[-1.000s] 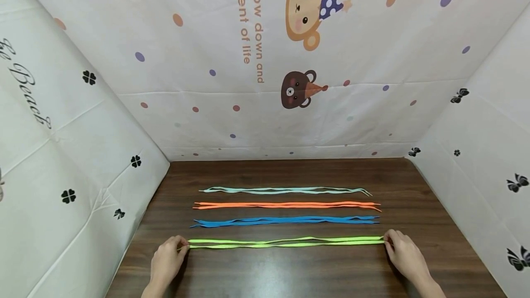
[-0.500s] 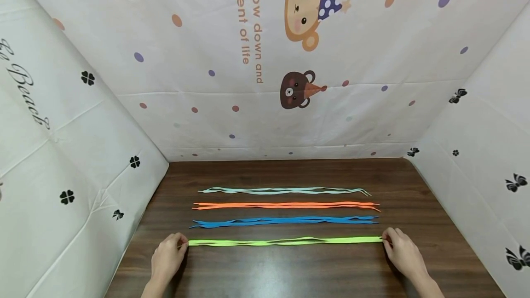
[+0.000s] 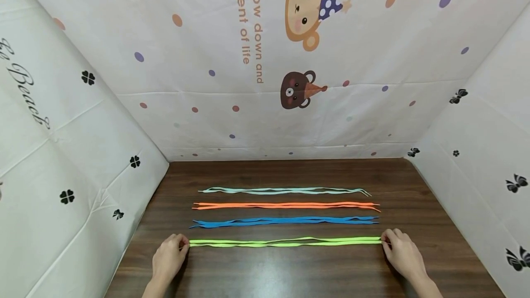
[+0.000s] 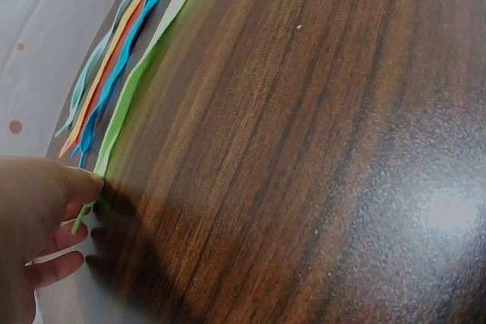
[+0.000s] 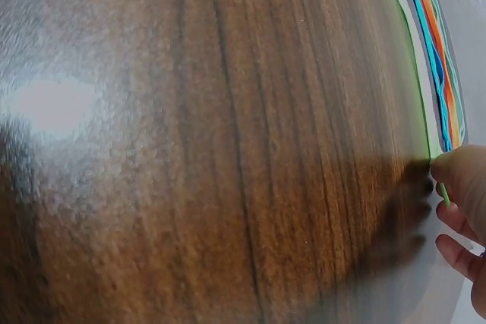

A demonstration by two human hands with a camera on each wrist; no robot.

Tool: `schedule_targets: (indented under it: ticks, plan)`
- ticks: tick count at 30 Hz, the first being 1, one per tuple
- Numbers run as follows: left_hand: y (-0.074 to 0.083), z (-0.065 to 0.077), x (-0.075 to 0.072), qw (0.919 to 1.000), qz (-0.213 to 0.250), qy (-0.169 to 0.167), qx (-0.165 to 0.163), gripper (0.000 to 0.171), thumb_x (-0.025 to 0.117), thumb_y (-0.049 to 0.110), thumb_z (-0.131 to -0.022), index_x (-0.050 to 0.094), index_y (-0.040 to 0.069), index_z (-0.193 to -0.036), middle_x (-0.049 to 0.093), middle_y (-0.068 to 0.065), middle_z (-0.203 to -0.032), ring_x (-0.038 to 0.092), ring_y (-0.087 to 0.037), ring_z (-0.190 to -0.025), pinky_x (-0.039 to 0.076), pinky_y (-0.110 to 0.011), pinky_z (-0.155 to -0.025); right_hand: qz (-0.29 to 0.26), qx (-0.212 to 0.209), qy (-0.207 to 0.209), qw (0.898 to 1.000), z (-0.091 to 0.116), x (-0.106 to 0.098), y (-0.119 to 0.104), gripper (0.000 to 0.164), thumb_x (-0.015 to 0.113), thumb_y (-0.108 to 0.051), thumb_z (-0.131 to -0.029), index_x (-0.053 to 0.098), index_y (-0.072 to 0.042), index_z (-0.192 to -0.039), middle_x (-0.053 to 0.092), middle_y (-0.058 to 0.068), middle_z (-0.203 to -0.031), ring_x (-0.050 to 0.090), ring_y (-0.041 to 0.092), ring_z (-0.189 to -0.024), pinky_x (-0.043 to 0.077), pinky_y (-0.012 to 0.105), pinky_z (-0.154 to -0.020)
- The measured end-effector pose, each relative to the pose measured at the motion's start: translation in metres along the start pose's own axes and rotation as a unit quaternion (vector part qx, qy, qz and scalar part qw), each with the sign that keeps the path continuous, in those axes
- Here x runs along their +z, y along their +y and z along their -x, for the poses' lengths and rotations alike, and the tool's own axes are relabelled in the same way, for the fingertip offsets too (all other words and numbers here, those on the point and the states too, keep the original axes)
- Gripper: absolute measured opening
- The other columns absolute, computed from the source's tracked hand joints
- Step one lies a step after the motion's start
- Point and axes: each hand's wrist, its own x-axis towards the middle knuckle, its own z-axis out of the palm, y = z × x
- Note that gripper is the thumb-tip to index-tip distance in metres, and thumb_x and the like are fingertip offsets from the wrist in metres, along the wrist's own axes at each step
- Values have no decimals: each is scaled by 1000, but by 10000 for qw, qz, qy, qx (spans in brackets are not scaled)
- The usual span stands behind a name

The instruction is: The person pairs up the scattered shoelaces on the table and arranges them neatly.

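Observation:
A lime-green pair of flat shoelaces [image 3: 256, 244] stretches sideways just above or on the table, its strands slightly parted around the middle. My left hand [image 3: 167, 257] pinches its left end between thumb and finger. At the other end, my right hand [image 3: 404, 254] pinches the laces the same way. A green lace tip [image 4: 80, 221] pokes out below the left thumb in the left wrist view, and another tip [image 5: 445, 195] shows under the right thumb in the right wrist view. Behind lie blue shoelaces [image 3: 285, 220], orange shoelaces [image 3: 285, 205] and pale mint shoelaces [image 3: 265, 192], roughly parallel.
The dark wood-grain table [image 3: 232, 272] reflects a bright light near its front. White printed cloth walls stand at the back [image 3: 186, 59], on the left [image 3: 37, 164] and on the right [image 3: 488, 151].
The green strands drew close together half a second ago and now lie slightly apart again. My right hand has shifted a little leftward; the other laces stay put.

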Motion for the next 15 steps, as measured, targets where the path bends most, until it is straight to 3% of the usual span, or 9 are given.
schedule_targets:
  ticks: [6,15]
  plan:
    - [-1,1,0,9992,-76,303,232,13,76,7,-69,65,14,-71,59,0,-71,56,-18,-63,44,-35,-49,22,69,-144,9999,0,-2,-1,26,76,2,-59,57,-11,-73,50,2,-68,45,15,-56,29,25,-43]
    - [-6,4,-6,9989,-73,381,250,17,78,7,-66,65,15,-73,61,-1,-75,58,-22,-68,45,-38,-54,-37,244,-427,9988,1,-4,-1,25,76,1,-61,61,-10,-77,55,7,-77,49,20,-61,33,29,-47]
